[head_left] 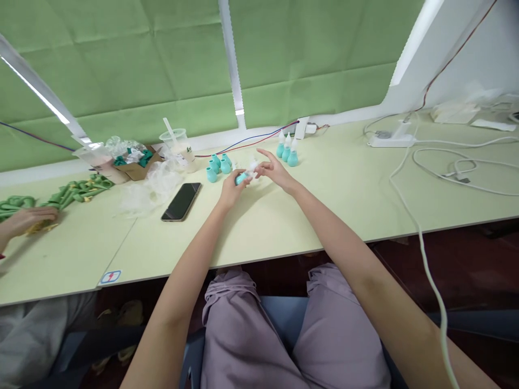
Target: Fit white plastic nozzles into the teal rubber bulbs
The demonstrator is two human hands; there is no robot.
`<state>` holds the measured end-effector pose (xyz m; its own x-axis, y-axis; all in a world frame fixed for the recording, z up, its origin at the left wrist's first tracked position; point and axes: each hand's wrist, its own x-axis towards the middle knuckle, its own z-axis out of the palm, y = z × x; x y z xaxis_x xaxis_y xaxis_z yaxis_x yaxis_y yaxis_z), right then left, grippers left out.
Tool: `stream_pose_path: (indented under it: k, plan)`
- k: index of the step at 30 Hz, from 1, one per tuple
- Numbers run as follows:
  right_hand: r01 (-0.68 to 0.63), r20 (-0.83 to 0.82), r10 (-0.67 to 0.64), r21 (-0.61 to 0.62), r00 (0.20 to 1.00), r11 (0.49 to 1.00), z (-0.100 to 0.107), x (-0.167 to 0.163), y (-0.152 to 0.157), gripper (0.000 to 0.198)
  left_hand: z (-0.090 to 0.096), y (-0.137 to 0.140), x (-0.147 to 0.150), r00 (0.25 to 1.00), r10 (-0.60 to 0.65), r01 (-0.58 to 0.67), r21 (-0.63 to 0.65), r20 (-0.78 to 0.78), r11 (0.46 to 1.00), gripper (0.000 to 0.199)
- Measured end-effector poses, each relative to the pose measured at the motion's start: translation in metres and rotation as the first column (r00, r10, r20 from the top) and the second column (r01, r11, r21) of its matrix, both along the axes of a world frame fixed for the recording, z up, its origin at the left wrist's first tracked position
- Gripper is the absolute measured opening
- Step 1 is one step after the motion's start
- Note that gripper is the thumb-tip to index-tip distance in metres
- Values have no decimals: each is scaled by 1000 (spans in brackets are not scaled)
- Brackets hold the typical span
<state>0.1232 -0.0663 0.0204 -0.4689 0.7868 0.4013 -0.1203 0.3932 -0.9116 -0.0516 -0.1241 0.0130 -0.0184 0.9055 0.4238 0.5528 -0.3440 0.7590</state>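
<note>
My left hand [230,190] is closed round a small teal squeeze bulb [240,178], tilted to the right above the table. At the bulb's mouth is a whitish translucent nozzle [252,166], pinched by the thumb and fingers of my right hand [277,172], with the index finger raised. Whether the nozzle sits in the bulb or only touches it I cannot tell. Just behind my left hand stand several teal bulbs [211,174] with open necks. Behind my right hand, three teal bulbs [292,158] stand upright in a row with whitish nozzles on top.
A black phone [181,202] lies left of my left hand. Beyond it are crumpled clear plastic [148,186], a cardboard box [141,167] and two drink cups. A co-worker's hand [34,219] touches green pieces at far left. A power strip [391,141] and white cables lie right.
</note>
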Motion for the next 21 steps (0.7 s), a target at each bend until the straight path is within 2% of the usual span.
stream_pose_path:
  k: [2,4,7,10,12,15,17,21]
  plan:
    - [-7,6,7,26,1000,1000,1,-1,-1,79,-1,2,-1,983,-29,35,-25,184,999,50]
    - [0,76,-5,66,997,998,-1,-6,-5,78,-2,3,0,952,-34,59,-74,303,996,53]
    - [3,161,-16,80,987,997,-7,-20,-15,63,-7,3,5,914,-26,98,-157,405,983,58]
    - [-1,132,-4,34,991,999,-12,-33,-23,52,-11,5,8,878,-32,122,-160,477,980,59]
    - [4,81,-5,6,997,1000,-13,-35,-22,50,-11,6,8,865,-26,100,-122,502,987,57]
    - [31,-23,-32,-40,999,999,-13,-29,-13,45,-6,6,3,877,39,0,-82,478,997,51]
    - [116,-58,-120,-66,991,991,-12,-22,-3,43,-2,6,-3,893,98,-74,-72,439,995,48]
    - [324,-35,-327,-78,944,943,-10,-4,12,35,0,7,-16,893,202,-188,-74,402,979,42]
